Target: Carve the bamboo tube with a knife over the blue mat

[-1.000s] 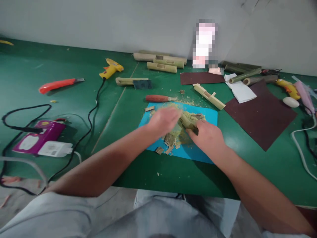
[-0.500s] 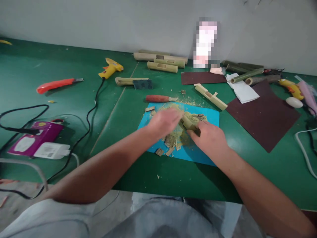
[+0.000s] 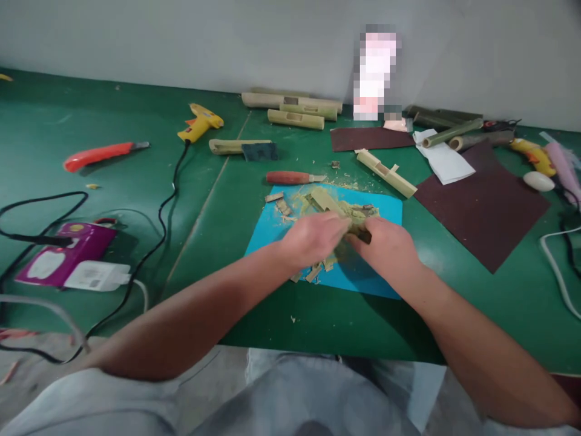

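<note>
Head view: grasping pale-green bamboo tube [image 3: 325, 202] by near end with bare right hand [image 3: 389, 240], presumably for steadiness, over bright-blue flat sheet [image 3: 267, 233], likely laid to catch greenish dust [image 3: 363, 212]. Resting curled left hand [image 3: 315, 237] on tube's middle; cannot tell whether pinching anything. Note red-handled knife [image 3: 288, 177] just beyond sheet, within reach.

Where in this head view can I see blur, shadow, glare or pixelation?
In the head view, the left hand looks slightly blurred; in the same view, shadow darkens the green table beside the right forearm, a soft sheen shows right of the blue sheet, and coarse pixels mask a bright upright object near the wall.
</note>
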Action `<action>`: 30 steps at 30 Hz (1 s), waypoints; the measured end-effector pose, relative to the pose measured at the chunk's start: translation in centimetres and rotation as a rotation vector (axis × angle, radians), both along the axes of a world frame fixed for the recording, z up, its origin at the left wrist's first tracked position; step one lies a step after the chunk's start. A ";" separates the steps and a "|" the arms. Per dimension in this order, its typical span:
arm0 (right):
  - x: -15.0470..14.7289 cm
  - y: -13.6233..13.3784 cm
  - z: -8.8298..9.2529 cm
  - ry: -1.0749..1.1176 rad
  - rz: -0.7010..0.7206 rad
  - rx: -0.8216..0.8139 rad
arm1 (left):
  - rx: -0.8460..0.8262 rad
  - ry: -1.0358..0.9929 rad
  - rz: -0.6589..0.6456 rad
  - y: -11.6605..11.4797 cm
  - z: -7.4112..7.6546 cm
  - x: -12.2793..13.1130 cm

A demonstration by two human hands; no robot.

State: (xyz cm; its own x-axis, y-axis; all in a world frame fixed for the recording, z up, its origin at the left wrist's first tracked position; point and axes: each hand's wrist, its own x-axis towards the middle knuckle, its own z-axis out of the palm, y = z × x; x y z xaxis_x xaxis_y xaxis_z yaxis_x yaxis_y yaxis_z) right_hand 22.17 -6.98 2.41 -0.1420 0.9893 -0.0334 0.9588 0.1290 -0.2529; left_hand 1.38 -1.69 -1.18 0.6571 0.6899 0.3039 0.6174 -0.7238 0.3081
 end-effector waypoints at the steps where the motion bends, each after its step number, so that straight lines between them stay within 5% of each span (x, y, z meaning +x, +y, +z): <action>1: 0.0 0.0 0.0 -0.001 -0.001 0.005 | 0.015 -0.002 -0.025 -0.1 0.0 0.1; 5: 0.1 -0.1 -0.1 0.004 0.013 0.023 | 0.126 -0.055 0.235 0.2 0.2 -0.2; 9: 0.1 -0.1 -0.1 -0.004 0.013 0.022 | 0.045 -0.005 0.036 0.5 0.3 -0.2; 14: 0.1 0.0 -0.2 0.012 0.016 0.027 | 0.092 -0.066 0.250 1.1 0.4 -0.5; 18: 0.0 -0.1 -0.3 0.007 0.022 0.035 | 0.021 -0.046 0.093 0.9 0.3 -0.6; 23: 0.0 -0.1 -0.2 0.018 0.016 0.030 | 0.088 -0.108 0.251 0.9 0.4 -0.6; 27: -0.1 0.0 -0.1 0.007 0.023 0.006 | -0.025 -0.072 0.027 0.7 0.6 -0.4; 30: -0.1 0.0 -0.1 0.018 0.020 0.018 | 0.047 -0.089 0.186 1.0 0.7 -0.6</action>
State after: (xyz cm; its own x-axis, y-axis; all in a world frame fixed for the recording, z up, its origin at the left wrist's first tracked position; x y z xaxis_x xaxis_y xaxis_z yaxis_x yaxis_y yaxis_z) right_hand 22.10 -7.01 2.28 -0.1620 0.9867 -0.0127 0.9513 0.1527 -0.2676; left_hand 0.83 -0.71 -0.46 0.4889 0.7804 0.3898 0.7136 -0.6148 0.3360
